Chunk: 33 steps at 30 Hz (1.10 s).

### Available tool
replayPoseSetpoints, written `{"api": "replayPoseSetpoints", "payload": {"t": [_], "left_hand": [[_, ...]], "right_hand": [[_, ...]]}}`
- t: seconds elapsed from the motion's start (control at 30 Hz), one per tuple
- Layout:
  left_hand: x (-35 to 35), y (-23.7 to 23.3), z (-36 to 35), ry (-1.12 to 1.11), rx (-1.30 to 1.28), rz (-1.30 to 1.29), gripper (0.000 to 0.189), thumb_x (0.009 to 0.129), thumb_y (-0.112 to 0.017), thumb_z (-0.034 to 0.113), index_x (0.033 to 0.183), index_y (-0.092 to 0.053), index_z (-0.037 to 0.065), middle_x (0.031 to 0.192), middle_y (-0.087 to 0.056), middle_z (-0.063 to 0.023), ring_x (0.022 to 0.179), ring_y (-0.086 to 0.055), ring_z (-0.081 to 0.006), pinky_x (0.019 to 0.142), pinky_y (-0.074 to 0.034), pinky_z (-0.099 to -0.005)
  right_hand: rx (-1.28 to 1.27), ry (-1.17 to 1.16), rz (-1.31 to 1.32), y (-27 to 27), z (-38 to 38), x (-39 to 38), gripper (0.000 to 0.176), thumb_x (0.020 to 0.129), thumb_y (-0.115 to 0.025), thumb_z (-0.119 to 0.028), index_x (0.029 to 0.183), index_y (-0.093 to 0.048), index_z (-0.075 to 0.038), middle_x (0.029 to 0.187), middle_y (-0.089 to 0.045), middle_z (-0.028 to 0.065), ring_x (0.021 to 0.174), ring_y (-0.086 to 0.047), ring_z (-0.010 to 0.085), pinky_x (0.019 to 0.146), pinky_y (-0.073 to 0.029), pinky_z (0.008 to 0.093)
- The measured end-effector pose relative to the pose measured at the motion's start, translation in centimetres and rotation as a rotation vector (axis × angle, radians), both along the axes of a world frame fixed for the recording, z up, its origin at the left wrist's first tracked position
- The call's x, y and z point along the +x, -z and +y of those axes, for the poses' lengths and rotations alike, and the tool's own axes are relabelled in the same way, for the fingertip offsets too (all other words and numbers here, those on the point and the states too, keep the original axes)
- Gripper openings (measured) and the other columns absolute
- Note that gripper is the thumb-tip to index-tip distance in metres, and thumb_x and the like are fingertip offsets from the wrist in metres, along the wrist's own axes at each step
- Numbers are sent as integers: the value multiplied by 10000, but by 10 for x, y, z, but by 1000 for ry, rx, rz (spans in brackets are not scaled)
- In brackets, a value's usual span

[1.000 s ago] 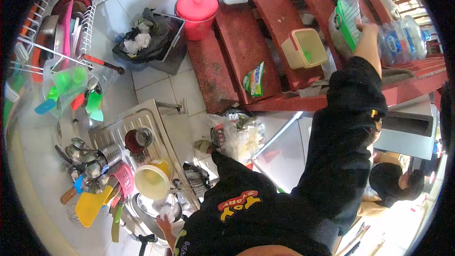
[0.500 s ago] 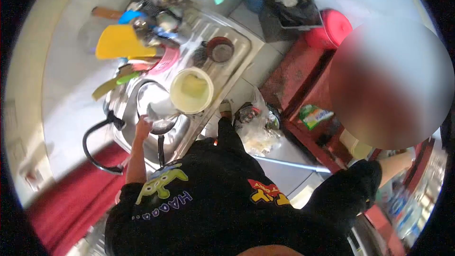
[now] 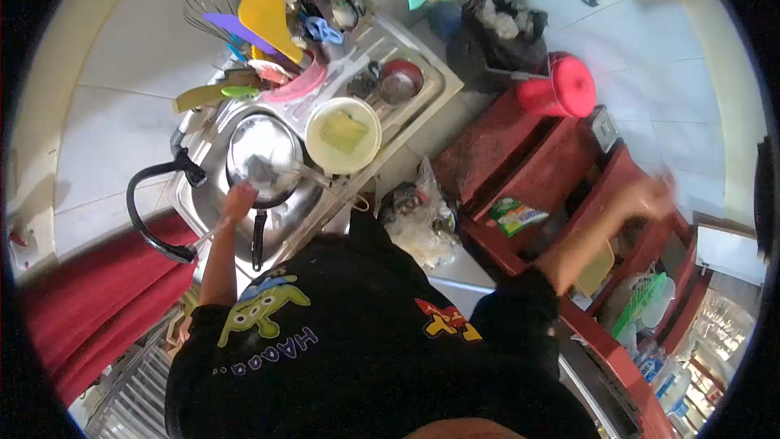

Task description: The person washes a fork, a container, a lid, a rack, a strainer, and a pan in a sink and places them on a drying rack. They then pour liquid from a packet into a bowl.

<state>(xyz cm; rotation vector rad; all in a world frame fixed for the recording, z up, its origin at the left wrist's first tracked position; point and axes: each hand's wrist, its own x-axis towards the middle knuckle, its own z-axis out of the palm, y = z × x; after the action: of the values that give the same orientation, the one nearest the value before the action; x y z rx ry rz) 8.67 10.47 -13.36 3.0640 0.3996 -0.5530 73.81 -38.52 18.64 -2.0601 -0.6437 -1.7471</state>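
Note:
My left hand (image 3: pixel 238 202) is closed at the near rim of a shiny pan (image 3: pixel 258 142) in the sink basin (image 3: pixel 292 223). A blurred greyish thing by its fingertips lies over the pan, too smeared to name. The pan's black handle (image 3: pixel 258 240) points toward me. Beside the pan, on the sink's edge, stands a white tub (image 3: pixel 313 126) with a yellowish-green piece in liquid. My right hand (image 3: pixel 652 197) is stretched out over the red wooden shelving (image 3: pixel 589 219). Motion smears its fingers, so I cannot see whether it holds anything.
A black faucet (image 3: pixel 134 195) curves over the sink's left side. Utensils crowd a pink holder (image 3: pixel 302 84), including a whisk (image 3: pixel 213 6). A dark red cup (image 3: pixel 400 81) stands on the drainboard. A red bucket (image 3: pixel 561 89) and black bin bag (image 3: pixel 512 41) stand farther back.
My right arm has swung up and forward from low at the right to above the shelving. My left hand stays at the pan. The whole view has shifted, and the round blur at right is gone.

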Motion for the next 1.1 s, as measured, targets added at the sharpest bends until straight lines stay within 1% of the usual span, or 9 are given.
{"api": "replayPoseSetpoints", "payload": {"t": [0.03,0.1,0.2,0.4,0.77,0.93,0.97,1.03,1.1], "left_hand": [[19,-27,-14,-480,-275,-65,171,824,-494,190,767,-580,53,708,-565,-120,635,-594,-272,504,-439,-414],[-10,35,1,-4,-27,-157,192,801,-509,223,856,-593,58,713,-580,-112,666,-578,-301,530,-445,-416],[22,-18,-9,-147,-244,-201,93,769,-504,187,808,-547,115,686,-559,-93,652,-563,-288,535,-419,-429],[29,-29,-21,-795,-823,-483,132,822,-478,183,758,-539,85,661,-548,-75,597,-541,-205,562,-441,-335],[39,-78,-50,-1297,-1938,-741,351,860,-477,420,1027,-513,113,912,-574,-52,757,-536,-133,681,-450,-293],[52,-150,-81,-1185,-2240,-708,412,841,-485,366,1177,-419,136,1021,-535,-91,890,-543,-193,724,-454,-363],[53,-151,-82,-1170,-2266,-727,415,840,-484,369,1177,-419,136,1023,-534,-92,892,-542,-194,726,-454,-364],[49,-141,-80,-1215,-2281,-816,420,838,-482,375,1178,-420,135,1027,-533,-92,896,-541,-197,730,-452,-366],[43,-131,-77,-1254,-2260,-880,426,836,-481,381,1178,-421,134,1032,-531,-93,900,-539,-199,734,-451,-367]], "right_hand": [[76,-161,360,26,74,-44,89,738,-564,-91,747,-613,-17,720,-613,107,681,-576,268,683,-451,357],[-404,-413,768,81,162,-106,297,707,-605,-164,978,-577,-44,947,-591,127,907,-542,282,833,-401,404],[-745,-1026,912,131,262,-167,379,649,-644,-306,988,-596,-142,1064,-568,81,1033,-497,287,1002,-257,460],[-1209,-526,830,203,313,-180,144,699,-555,-146,792,-660,-112,646,-613,96,772,-610,230,1061,-175,420],[-871,-684,862,-1,252,-375,79,556,-581,-164,581,-590,-89,549,-578,113,538,-596,259,670,-461,414],[-841,-1279,809,106,312,-471,186,503,-619,-273,532,-606,-89,569,-593,130,533,-595,274,483,-447,409],[-804,-1238,806,128,325,-492,198,502,-599,-301,529,-613,-105,536,-579,115,507,-582,290,471,-446,421],[-1921,279,56,243,421,-615,315,616,-600,-346,845,-630,-130,802,-611,102,758,-590,267,660,-465,403],[-2203,705,-313,247,432,-649,405,679,-581,-389,1002,-566,-146,986,-572,62,925,-539,233,779,-426,409]]}}
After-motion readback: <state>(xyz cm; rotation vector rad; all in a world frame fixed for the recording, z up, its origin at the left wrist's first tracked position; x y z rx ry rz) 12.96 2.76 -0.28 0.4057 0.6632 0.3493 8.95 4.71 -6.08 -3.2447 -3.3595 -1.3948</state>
